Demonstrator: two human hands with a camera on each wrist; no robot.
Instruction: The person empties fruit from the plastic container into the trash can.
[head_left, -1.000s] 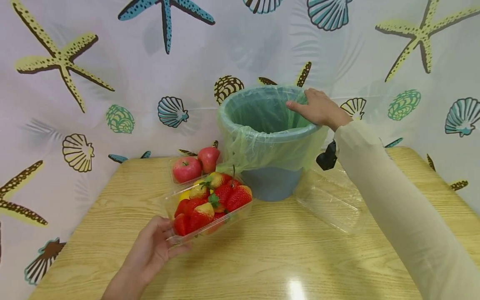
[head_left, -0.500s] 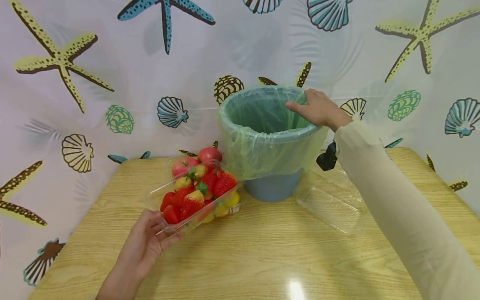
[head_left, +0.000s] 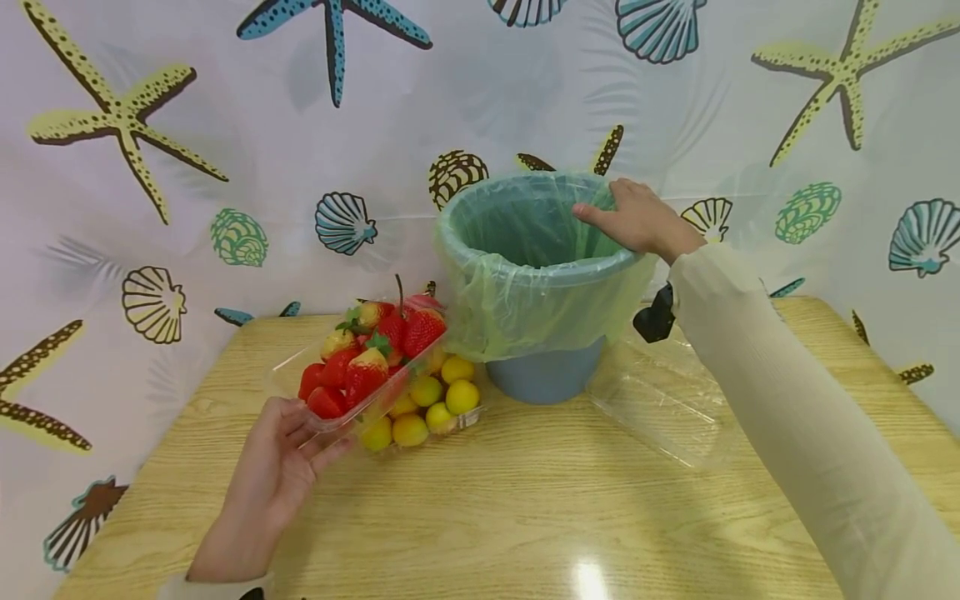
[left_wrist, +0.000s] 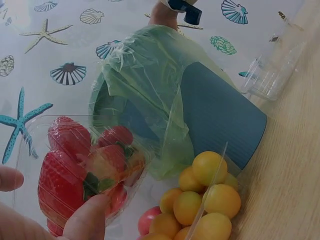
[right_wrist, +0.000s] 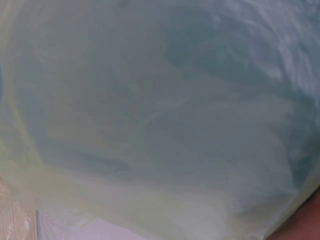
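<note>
- Head view: left hand (head_left: 277,467) pinches a clear plastic tray (head_left: 384,387) of red strawberries (head_left: 367,372).
- Right hand (head_left: 637,218), thumb apart, rests on a round blue bin (head_left: 546,375); finger curl unclear.
- Round yellow fruit (head_left: 439,395): just right of left hand.

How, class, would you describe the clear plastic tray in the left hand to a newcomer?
Find the round blue bucket draped in thin green plastic. Left of it, the left hand holds a clear plastic tray. Heaped red strawberries distinguish it from nearby round yellow fruit.

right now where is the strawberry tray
In the head view, the strawberry tray is left of the bin, near the yellow fruit, in the left hand.
</note>
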